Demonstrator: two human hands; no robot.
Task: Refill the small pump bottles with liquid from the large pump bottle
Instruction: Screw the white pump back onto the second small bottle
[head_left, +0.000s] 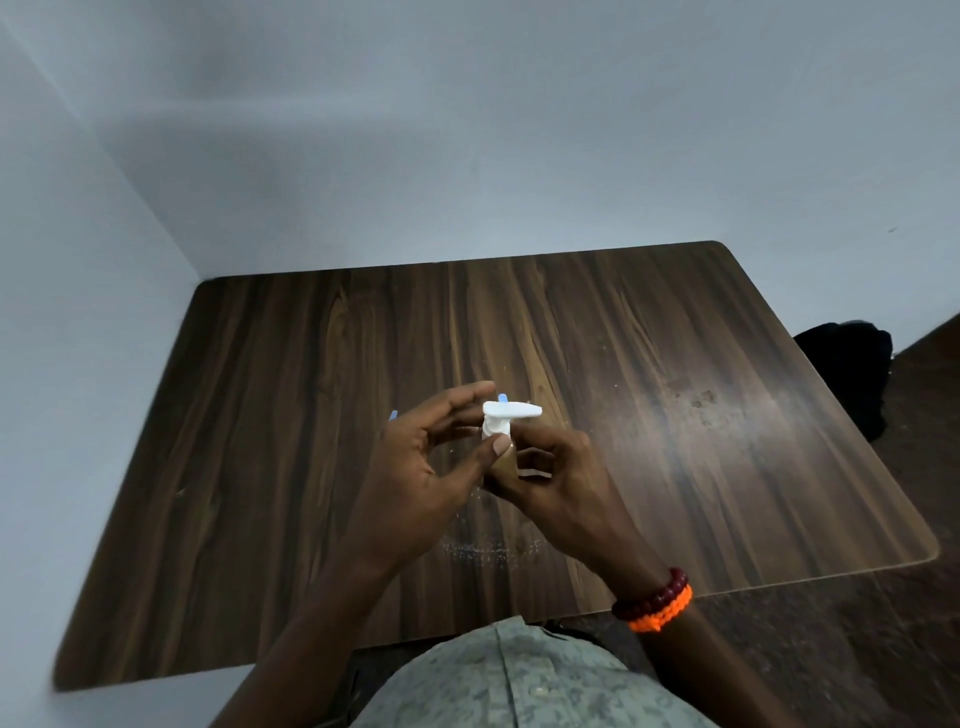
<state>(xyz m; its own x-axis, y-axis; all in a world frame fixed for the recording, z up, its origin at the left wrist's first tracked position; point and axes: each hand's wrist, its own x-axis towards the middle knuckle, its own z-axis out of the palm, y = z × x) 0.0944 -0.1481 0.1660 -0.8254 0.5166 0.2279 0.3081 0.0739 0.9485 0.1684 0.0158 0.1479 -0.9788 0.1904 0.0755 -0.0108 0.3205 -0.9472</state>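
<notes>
Above the middle of the desk (675, 415), the right hand (558, 483) grips a small pump bottle (505, 464) by its body. The left hand (415, 467) pinches its white pump head (506, 415) between thumb and fingers.

bare table (649, 364) all round both hands, walls (467, 156) close behind and left, dark bag (852, 364) off right edge

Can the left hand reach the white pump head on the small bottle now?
Probably yes. The left hand is right beside the white pump head, its thumb already at the collar, and nothing lies between them; the right hand grips the small bottle lower down.
</notes>
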